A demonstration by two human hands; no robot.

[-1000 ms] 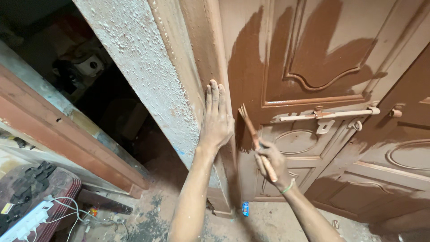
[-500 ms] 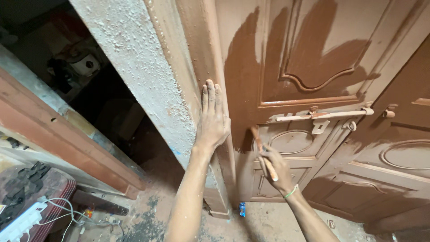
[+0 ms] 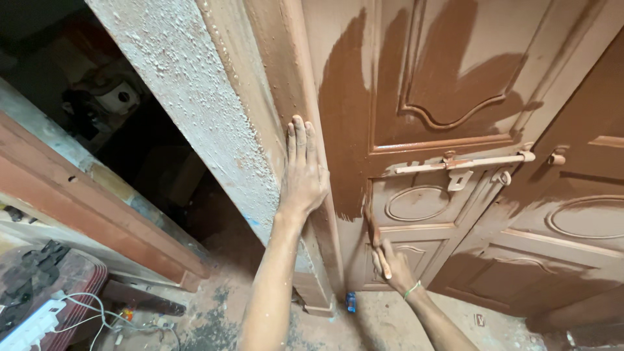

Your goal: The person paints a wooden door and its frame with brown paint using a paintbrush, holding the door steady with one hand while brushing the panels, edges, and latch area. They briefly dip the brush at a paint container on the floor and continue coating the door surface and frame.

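Observation:
My left hand (image 3: pixel 303 174) lies flat, fingers together and pointing up, against the brown door frame (image 3: pixel 286 97) beside the rough plastered wall. My right hand (image 3: pixel 394 266) grips the wooden handle of a paintbrush (image 3: pixel 377 234); its bristles touch the lower part of the left door leaf (image 3: pixel 403 97). That leaf carries a patch of darker wet brown paint over lighter primer. A painted slide bolt (image 3: pixel 465 162) runs across the door above my right hand.
The right door leaf (image 3: pixel 572 214) stands angled open. A small blue object (image 3: pixel 351 302) lies on the dusty floor at the frame's foot. Brown timber planks (image 3: pixel 91 208) lean at the left. A white power strip (image 3: pixel 32 325) with cables sits at the lower left.
My right hand has moved down with the brush, dragging it lower along the left door leaf. My left hand stays pressed on the frame.

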